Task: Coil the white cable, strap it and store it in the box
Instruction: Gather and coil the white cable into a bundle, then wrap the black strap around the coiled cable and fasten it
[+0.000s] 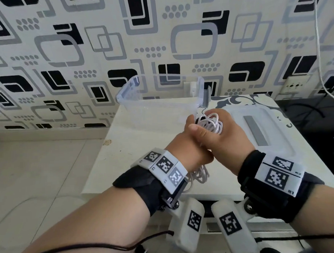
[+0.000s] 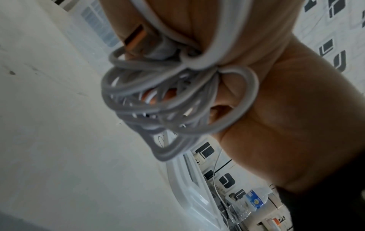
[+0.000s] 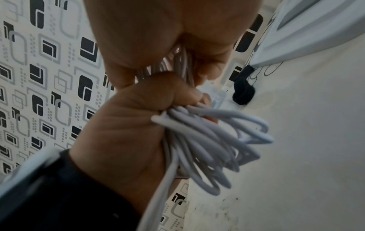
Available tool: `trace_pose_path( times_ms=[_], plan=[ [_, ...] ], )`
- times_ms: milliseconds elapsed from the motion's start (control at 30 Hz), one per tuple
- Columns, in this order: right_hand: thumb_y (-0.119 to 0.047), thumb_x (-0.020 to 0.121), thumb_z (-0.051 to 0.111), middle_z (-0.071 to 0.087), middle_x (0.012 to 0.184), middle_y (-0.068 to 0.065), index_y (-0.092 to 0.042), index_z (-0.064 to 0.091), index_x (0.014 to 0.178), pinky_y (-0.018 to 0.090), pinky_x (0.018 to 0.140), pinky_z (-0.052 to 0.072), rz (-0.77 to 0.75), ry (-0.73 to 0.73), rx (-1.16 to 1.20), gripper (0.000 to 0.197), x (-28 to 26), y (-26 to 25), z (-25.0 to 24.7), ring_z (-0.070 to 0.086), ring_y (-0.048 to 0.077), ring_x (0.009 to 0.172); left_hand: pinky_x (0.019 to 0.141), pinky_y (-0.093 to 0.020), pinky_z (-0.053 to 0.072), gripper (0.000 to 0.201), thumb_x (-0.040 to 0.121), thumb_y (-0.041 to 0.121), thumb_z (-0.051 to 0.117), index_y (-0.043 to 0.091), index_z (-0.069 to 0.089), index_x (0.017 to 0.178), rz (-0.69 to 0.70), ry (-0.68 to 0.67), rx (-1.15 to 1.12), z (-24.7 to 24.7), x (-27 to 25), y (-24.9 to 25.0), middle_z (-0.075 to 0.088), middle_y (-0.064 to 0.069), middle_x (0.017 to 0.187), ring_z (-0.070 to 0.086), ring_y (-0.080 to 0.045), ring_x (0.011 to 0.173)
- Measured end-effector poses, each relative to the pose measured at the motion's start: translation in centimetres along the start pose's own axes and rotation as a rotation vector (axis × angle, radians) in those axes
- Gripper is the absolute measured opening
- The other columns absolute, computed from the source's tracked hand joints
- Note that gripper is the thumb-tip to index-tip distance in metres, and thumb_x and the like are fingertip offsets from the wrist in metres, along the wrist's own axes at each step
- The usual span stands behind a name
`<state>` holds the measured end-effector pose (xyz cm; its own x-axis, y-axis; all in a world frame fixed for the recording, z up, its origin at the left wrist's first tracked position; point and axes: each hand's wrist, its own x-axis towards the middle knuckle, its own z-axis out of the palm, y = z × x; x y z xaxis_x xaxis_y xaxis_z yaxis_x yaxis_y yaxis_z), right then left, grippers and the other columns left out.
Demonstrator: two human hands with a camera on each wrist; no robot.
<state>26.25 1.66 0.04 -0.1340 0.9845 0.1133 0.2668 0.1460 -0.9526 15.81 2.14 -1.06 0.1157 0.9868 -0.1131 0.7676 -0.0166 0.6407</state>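
While the left hand (image 1: 184, 144) is closed round the middle of the white cable (image 1: 212, 124), loops spill out of its grip both on the far side and on the near side, above the near part of the desk (image 1: 110, 168). The lower loops hang unevenly under the wrist, and in the left wrist view a metal plug (image 2: 136, 37) lies pinched against the fingers at the top of the bundle. Behind and slightly left of the hands stands the clear box (image 1: 157, 99), open-topped on the far part of the desk, with nothing visibly inside it. The right hand (image 1: 227, 140) is curled round the far end of the same bundle, thumb across the left hand's knuckles, so both hands bear on the coil at once. In the right wrist view a black strap (image 3: 242, 92) lies on the desk near the foot of the box, unused. At the far right lies the box's lid (image 1: 259, 129), flat on the desk.

Judgement: coiling appears nearly finished; strapping is not yet done. The chief risk is that one hand must let go to fetch the strap, and the springy, uneven loops may then slip and unwind. A loose loop could also snag the box's edge, and a strap set off-centre would let the ends splay.
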Motion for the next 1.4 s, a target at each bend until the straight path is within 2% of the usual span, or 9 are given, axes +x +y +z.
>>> trace_pose_path(
  times_ms=[133,233,367,467,567,700,867,1133,1400],
  plan=[
    [-0.026,0.081,0.064,0.069,0.082,-0.002,-0.026,0.062,0.084,0.031,0.075,0.053,0.005,0.090,0.038,0.004,0.5,-0.3,0.4,0.066,0.014,0.080,0.065,-0.025,0.042,0.103,0.080,0.018,0.062,0.017,-0.017,0.147,-0.086,-0.041,-0.022,-0.6,-0.7,0.5,0.055,-0.001,0.094,0.057,-0.019,0.082],
    [-0.020,0.084,0.061,0.069,0.081,-0.004,-0.030,0.061,0.078,0.029,0.075,0.054,0.001,0.097,0.120,0.012,0.9,-0.5,0.9,0.066,0.012,0.079,0.069,-0.026,0.038,0.105,0.081,0.020,0.062,0.021,-0.020,0.147,-0.080,0.005,-0.072,-1.3,-1.3,0.7,0.051,0.000,0.091,0.051,-0.016,0.080],
    [-0.016,0.085,0.059,0.065,0.074,-0.004,-0.029,0.060,0.075,0.029,0.071,0.053,-0.001,0.152,0.233,0.017,1.4,-1.1,1.4,0.065,0.014,0.074,0.072,-0.025,0.043,0.105,0.075,0.023,0.068,0.033,-0.007,0.149,-0.078,0.067,-0.230,-2.1,-1.7,-0.3,0.061,0.002,0.100,0.061,-0.016,0.088],
    [-0.015,0.084,0.059,0.063,0.070,0.001,-0.025,0.061,0.073,0.037,0.070,0.054,0.040,0.157,0.309,0.015,1.5,-1.0,1.9,0.064,0.022,0.070,0.074,-0.026,0.050,0.096,0.067,0.025,0.078,0.037,0.021,0.144,-0.036,0.052,-0.332,-2.3,-2.4,-1.1,0.065,0.004,0.110,0.065,-0.016,0.093],
    [-0.017,0.084,0.060,0.064,0.071,0.002,-0.025,0.062,0.072,0.039,0.071,0.054,0.079,0.137,0.339,0.015,1.5,-0.9,2.5,0.065,0.023,0.072,0.083,-0.039,0.056,0.085,0.058,0.027,0.080,0.041,0.039,0.130,0.015,-0.025,-0.419,-2.4,-3.2,-1.6,0.065,0.010,0.112,0.068,-0.018,0.095],
    [-0.013,0.087,0.057,0.057,0.068,0.004,-0.019,0.059,0.073,0.034,0.064,0.048,0.128,0.156,0.450,0.015,2.0,-1.3,2.7,0.058,0.020,0.064,0.091,-0.049,0.053,0.086,0.051,0.029,0.083,0.050,0.042,0.124,0.065,-0.113,-0.587,-3.4,-3.9,-2.4,0.066,0.008,0.117,0.066,-0.024,0.106],
    [-0.016,0.085,0.059,0.059,0.062,0.001,-0.024,0.061,0.066,0.038,0.066,0.048,0.176,0.140,0.508,0.021,2.6,-0.9,3.6,0.059,0.022,0.064,0.064,-0.028,0.055,0.086,0.061,0.020,0.078,0.043,0.038,0.133,0.090,-0.040,-0.432,-3.8,-3.7,-3.1,0.068,0.007,0.105,0.068,-0.014,0.084],
    [-0.013,0.092,0.053,0.057,0.065,0.001,-0.015,0.057,0.078,0.030,0.063,0.050,0.178,0.040,0.679,0.014,3.3,-1.5,4.5,0.058,0.015,0.062,0.070,-0.030,0.054,0.063,0.069,0.008,0.071,0.030,0.050,0.124,0.078,0.095,-0.305,-4.4,-2.9,-3.6,0.065,0.005,0.091,0.064,-0.017,0.081],
    [-0.016,0.092,0.053,0.057,0.074,0.004,-0.015,0.058,0.084,0.034,0.072,0.053,0.247,0.052,0.745,0.010,3.7,-1.4,5.4,0.060,0.018,0.070,0.072,-0.020,0.047,0.051,0.076,0.023,0.073,0.020,0.050,0.122,0.053,0.128,-0.286,-4.5,-2.9,-4.2,0.064,0.005,0.097,0.062,-0.014,0.088]
  ],
)
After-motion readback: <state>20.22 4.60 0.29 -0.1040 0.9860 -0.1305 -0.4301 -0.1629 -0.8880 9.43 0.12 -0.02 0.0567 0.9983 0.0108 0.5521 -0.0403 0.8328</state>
